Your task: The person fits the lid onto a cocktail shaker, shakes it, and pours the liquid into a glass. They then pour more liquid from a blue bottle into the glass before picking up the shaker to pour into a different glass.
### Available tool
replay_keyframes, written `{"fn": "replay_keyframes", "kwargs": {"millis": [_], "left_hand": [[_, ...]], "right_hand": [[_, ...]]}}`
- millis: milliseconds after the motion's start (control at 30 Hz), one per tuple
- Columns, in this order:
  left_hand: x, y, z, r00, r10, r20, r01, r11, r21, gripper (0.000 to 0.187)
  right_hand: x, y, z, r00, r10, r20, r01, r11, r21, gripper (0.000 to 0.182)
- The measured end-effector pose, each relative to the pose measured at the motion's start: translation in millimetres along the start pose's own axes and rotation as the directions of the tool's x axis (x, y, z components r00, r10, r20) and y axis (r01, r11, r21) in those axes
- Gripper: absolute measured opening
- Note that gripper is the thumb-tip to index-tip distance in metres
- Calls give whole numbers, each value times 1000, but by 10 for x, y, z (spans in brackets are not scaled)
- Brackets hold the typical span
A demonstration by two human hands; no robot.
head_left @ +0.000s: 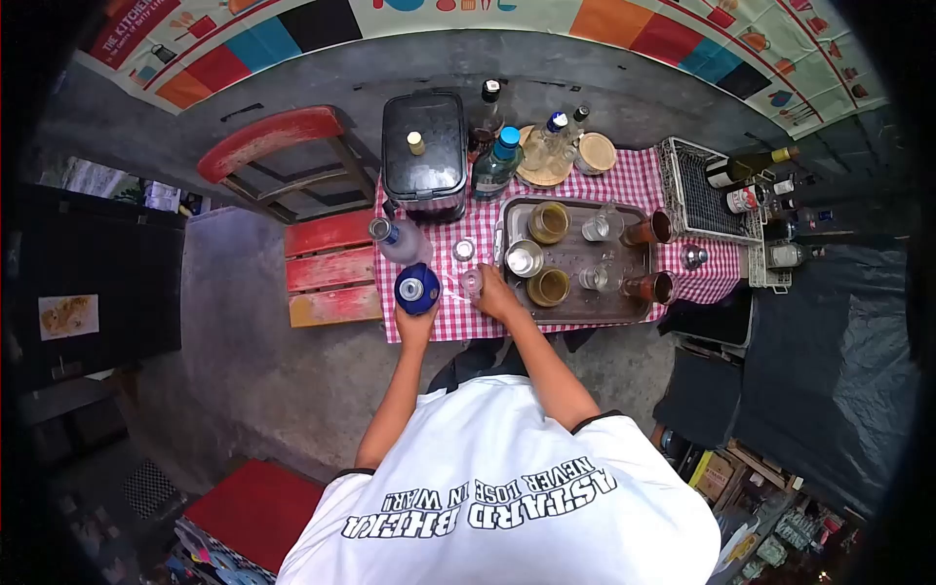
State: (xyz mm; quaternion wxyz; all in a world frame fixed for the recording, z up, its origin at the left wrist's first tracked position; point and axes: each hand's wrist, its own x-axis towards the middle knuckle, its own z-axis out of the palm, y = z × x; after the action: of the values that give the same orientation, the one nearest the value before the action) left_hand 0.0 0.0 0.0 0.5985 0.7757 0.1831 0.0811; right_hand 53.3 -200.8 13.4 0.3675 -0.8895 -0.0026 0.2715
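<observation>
My left hand [416, 327] is wrapped round the lower part of a dark blue bottle [417, 290], seen from above at the table's front left. My right hand [499, 295] closes on a small clear shot glass [473, 284] beside the tray's left edge. The bottle and the glass are apart. Just behind them stand a frosted clear bottle [400, 242] and a small metal-looking cap or cup [463, 251]. To the right, a brown tray [580, 312] carries several glasses, among them an amber glass [549, 287] and a silvery-topped glass [524, 259].
A black lidded bin [423, 156] and a blue-capped bottle [497, 166] stand at the back. Further right are a round wooden board [596, 153] and a wire basket [697, 180] near several bottles. A red wooden chair [331, 258] adjoins the checked tablecloth [429, 327] on the left.
</observation>
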Motion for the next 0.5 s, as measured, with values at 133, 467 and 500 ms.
{"fn": "replay_keyframes", "kwargs": {"millis": [133, 467, 500], "left_hand": [[123, 33, -71, 999, 23, -38, -19, 993, 113, 69], [72, -355, 4, 999, 51, -13, -49, 990, 129, 78], [60, -466, 11, 999, 35, -16, -32, 992, 121, 78]], "right_hand": [[-18, -141, -44, 998, -58, -19, 58, 998, 7, 72], [-274, -51, -357, 989, -66, 129, 78, 993, -92, 75], [-287, -105, -411, 989, -65, 134, 77, 993, -92, 75]]}}
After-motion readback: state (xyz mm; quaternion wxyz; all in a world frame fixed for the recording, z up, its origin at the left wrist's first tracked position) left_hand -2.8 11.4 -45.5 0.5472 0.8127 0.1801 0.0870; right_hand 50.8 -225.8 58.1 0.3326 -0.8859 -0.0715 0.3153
